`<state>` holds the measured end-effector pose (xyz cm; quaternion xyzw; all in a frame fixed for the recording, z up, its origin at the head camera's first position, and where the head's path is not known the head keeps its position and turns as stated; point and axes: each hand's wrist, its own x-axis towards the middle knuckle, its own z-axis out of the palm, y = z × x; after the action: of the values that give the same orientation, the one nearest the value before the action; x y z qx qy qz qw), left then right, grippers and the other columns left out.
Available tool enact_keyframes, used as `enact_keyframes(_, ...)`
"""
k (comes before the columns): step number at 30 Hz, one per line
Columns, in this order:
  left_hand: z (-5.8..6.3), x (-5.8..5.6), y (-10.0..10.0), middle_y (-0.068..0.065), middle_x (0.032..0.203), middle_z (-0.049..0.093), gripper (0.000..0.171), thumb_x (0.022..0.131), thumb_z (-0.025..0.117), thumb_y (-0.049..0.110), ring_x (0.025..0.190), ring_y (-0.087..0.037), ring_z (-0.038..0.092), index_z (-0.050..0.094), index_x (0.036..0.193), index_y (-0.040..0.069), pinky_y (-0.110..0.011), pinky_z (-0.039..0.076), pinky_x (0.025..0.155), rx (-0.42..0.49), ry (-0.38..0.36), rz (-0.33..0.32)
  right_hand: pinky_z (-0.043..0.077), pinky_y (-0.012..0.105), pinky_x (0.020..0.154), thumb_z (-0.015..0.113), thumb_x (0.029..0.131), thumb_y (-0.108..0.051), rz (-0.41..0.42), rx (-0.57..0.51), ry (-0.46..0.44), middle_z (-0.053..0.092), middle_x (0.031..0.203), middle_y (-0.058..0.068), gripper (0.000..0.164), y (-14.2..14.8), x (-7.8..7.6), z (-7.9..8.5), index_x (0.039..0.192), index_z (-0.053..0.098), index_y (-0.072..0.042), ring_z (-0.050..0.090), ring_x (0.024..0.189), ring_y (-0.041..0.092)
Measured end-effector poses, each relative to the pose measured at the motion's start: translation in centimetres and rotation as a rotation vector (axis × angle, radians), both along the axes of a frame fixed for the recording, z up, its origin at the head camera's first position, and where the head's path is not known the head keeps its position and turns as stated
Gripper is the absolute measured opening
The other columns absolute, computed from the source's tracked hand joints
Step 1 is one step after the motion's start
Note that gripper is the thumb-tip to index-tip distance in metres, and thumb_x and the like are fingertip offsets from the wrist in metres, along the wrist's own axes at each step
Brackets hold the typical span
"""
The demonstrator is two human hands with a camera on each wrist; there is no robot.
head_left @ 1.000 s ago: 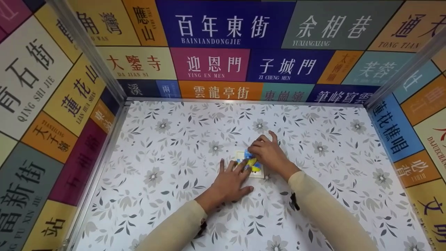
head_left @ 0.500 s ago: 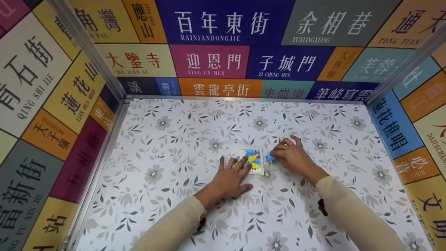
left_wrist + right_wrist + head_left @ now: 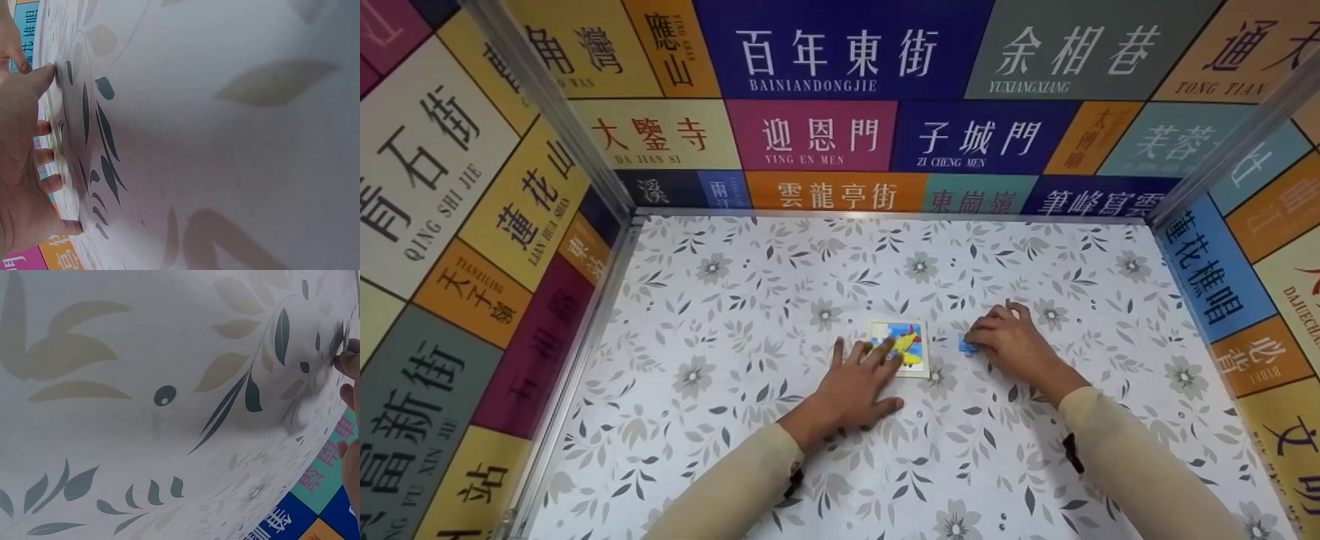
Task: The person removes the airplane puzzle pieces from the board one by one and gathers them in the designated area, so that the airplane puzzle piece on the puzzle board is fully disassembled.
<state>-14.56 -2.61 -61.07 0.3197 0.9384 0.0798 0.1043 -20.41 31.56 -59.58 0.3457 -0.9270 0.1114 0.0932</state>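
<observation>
A small square jigsaw puzzle (image 3: 913, 349) with a pale frame lies on the table, showing a yellow aeroplane on blue. A pale bare patch shows at its upper left corner. My left hand (image 3: 851, 386) rests with spread fingers, their tips on the puzzle's left side and covering part of it. To the right, apart from the frame, my right hand (image 3: 1020, 345) pinches a blue puzzle piece (image 3: 965, 344) low over the table; the fingers hide part of the piece. In the right wrist view only the fingertips (image 3: 347, 365) appear at the edge.
A white cloth (image 3: 780, 277) with grey flowers and leaves covers the table. Colourful panels (image 3: 810, 135) with large characters rise at the back and on both sides. Metal corner posts (image 3: 607, 180) and a rail along the back border the table.
My right hand has moved right, away from the puzzle, carrying the blue piece from over the frame to beside it. The left hand stays on the puzzle, almost unmoved.
</observation>
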Motion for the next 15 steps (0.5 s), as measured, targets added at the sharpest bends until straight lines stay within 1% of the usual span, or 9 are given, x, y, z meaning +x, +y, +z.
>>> enact_keyframes(3,-0.12,0.12,-0.06,-0.002,0.188,0.019,0.079,0.11,0.047,0.068,0.163,-0.033,0.036,0.031,0.176,0.027,-0.078,0.024,0.13,0.01,0.013,0.0,0.045,0.071,0.104,0.083,0.093,-0.002,0.005,0.007,0.02,0.08,0.105,0.002,0.019,0.2,-0.08,-0.24,0.104,0.087,-0.017,0.064,0.102,0.03)
enact_keyframes(8,-0.26,0.18,-0.14,-0.002,0.188,0.016,0.08,0.111,0.044,0.069,0.165,-0.033,0.034,0.029,0.177,0.027,-0.077,0.022,0.131,-0.004,0.01,0.001,0.046,0.069,0.102,0.082,0.094,-0.004,0.0,0.003,0.045,0.08,0.105,0.003,0.016,0.32,-0.17,-0.41,0.103,0.086,-0.017,0.064,0.1,0.03)
enact_keyframes(15,-0.14,0.1,-0.01,-0.003,0.188,0.018,0.079,0.111,0.044,0.068,0.164,-0.034,0.035,0.029,0.177,0.026,-0.078,0.022,0.13,0.008,0.011,-0.006,0.047,0.067,0.099,0.079,0.095,0.0,-0.026,-0.005,0.074,0.08,0.106,0.007,0.019,0.44,-0.21,-0.54,0.104,0.085,-0.015,0.065,0.101,0.033)
